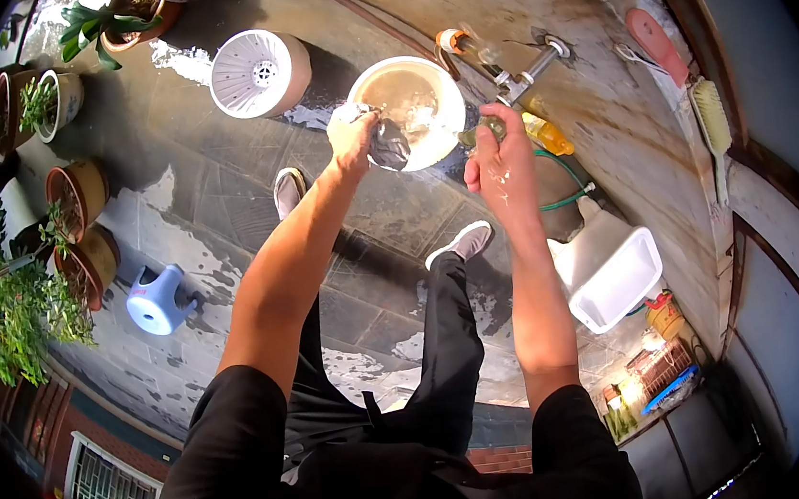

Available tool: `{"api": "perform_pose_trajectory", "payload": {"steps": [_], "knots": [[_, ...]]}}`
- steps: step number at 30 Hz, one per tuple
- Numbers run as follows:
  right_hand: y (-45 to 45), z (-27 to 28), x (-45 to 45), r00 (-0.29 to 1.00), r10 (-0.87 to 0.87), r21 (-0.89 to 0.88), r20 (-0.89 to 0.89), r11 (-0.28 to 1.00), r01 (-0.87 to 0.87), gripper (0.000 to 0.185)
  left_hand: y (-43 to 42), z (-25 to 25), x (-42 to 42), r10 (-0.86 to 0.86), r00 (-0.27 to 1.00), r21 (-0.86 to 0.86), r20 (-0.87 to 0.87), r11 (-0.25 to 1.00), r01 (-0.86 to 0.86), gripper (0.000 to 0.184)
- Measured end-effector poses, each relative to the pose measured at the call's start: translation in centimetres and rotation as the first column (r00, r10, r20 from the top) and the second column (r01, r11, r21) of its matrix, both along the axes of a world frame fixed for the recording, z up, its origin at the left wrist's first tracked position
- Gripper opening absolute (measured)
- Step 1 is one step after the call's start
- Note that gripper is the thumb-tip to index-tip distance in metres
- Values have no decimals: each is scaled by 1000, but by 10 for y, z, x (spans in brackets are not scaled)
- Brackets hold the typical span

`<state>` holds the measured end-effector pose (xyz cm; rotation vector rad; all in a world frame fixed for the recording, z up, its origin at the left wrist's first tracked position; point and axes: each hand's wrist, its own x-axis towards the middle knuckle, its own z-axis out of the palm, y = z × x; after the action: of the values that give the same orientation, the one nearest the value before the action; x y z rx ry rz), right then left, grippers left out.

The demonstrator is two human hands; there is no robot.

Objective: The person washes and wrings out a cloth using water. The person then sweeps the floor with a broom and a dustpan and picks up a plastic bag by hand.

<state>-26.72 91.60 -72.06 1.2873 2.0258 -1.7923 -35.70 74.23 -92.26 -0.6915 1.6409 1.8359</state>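
Note:
My left hand point(351, 139) is closed on a wet, dark grey cloth point(391, 146), which hangs at the near left rim of a round, pale basin point(454, 90). Cloudy water with bright reflections fills the basin. To the right of the basin, my right hand point(504, 167) has its fingers wrapped round a greenish, slightly see-through piece point(484, 132); its exact kind I cannot make out. White suds cling to the back of this hand. Just beyond it a metal tap point(534, 70) sticks out from the wall.
Left of the basin stands a white perforated bucket point(291, 72). A yellow bottle point(548, 133), green hose point(568, 200) and white tub point(620, 280) lie to the right. A brush point(712, 118) hangs on the wall. A blue stool point(158, 302) and several potted plants point(79, 194) are on the left.

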Motion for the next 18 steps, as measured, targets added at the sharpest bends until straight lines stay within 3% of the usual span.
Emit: {"api": "perform_pose_trajectory", "payload": {"steps": [1,2,5,6,8,9,10,11,12,13,14,16,18], "knots": [[-2,-4,1,990,-130,-157,-53,980,121,34,-6,5,-4,0,1000,-1,-3,1000,0,19],[-2,-11,5,990,-130,-159,-55,980,120,34,-12,9,-7,9,1000,-14,25,1000,-9,20],[-11,-17,19,860,-393,-391,-327,884,256,40,-31,2,-11,23,998,-10,65,1000,-23,20],[-11,-26,23,859,-396,-397,-324,881,256,40,-37,-1,-12,34,997,7,71,999,-35,18],[-5,-60,50,662,-637,-538,-396,745,395,32,-45,3,-11,44,995,-9,86,999,-43,15],[-1,-96,62,701,-645,-416,-305,752,511,31,-50,1,-11,39,993,47,111,998,-44,13],[1,-140,72,769,-634,-270,-80,757,595,28,-52,-1,-11,29,990,106,136,993,-43,12],[2,-190,88,897,-441,-175,22,882,438,30,-51,7,-11,25,987,126,156,991,-45,9],[-8,-234,95,884,-410,-142,226,883,446,45,-50,12,-12,7,988,127,152,992,-27,9],[-15,-262,90,858,-390,-232,334,848,476,64,-49,16,-12,-10,985,152,172,988,-17,9],[-21,-275,84,898,-243,-256,366,902,348,79,-52,17,-10,-26,981,173,195,985,-8,8],[-44,-322,86,932,-309,192,191,943,273,61,-55,21,-9,-84,977,192,199,980,45,14],[-45,-344,90,885,-388,169,256,920,354,58,-50,42,-5,-98,963,229,252,973,39,23]]}}
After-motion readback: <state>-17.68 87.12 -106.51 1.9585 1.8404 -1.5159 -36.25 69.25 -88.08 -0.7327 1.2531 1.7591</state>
